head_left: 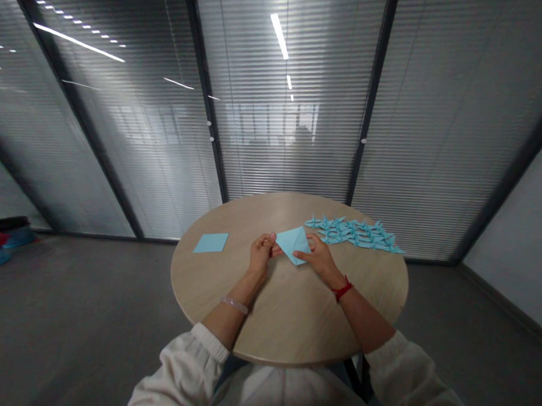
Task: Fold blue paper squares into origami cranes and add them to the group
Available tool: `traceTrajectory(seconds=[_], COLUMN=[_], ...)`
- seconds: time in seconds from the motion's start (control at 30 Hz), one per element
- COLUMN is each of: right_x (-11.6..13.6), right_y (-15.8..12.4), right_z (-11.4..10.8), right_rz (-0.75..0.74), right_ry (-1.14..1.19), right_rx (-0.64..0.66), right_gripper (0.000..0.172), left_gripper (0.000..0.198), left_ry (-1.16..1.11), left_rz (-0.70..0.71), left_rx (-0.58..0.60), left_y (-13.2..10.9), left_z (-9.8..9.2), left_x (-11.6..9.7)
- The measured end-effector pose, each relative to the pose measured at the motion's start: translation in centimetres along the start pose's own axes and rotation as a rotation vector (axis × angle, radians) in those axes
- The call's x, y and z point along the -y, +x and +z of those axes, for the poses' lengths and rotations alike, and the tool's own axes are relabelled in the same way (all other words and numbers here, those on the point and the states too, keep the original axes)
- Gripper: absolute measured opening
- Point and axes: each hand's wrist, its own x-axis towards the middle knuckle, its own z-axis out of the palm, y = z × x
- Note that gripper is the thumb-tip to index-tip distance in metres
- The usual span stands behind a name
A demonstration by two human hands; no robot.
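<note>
The light blue paper (293,243) is sitting over the round table (289,329), near its middle and a little toward the far edge. It is showing as a flat, folded piece with straight creased edges, roughly a triangle, with one point hanging down toward the wood; whether that point is touching cannot be told. The left hand (261,252) is pinching its left corner between fingertips, and the right hand (319,258) is gripping its right side, forefinger lying along the lower edge. Its plain face is facing the camera.
</note>
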Motion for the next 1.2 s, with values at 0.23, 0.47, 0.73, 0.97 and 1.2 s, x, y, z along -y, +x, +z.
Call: traceTrajectory(seconds=[0.23,0.47,0.73,0.97,1.2], right_x=[-0.38,-0.28,-0.45,-0.37,-0.08], right_y=[0.14,0.02,0.17,0.09,-0.06], right_z=[-0.38,-0.25,-0.40,-0.22,-0.12], right_rz=[-0.054,-0.063,-0.059,-0.041,-0.032], right_ry=[-0.009,-0.011,-0.040,0.000,0.038], right_rx=[-0.069,-0.059,-0.090,-0.053,-0.060], right_gripper=[0.059,0.059,0.058,0.057,0.053], left_gripper=[0.039,0.035,0.037,0.036,0.040], left_ry=[0.110,0.188,0.191,0.324,0.313], left_rz=[-0.140,-0.067,-0.156,-0.069,-0.125], left_rx=[0.196,0.159,0.221,0.224,0.285], left_y=[-0.40,-0.86,-0.71,-0.43,-0.33], left_z=[0.51,0.87,0.68,0.45,0.44], left_x=[0.09,-0.40,-0.02,0.13,0.45])
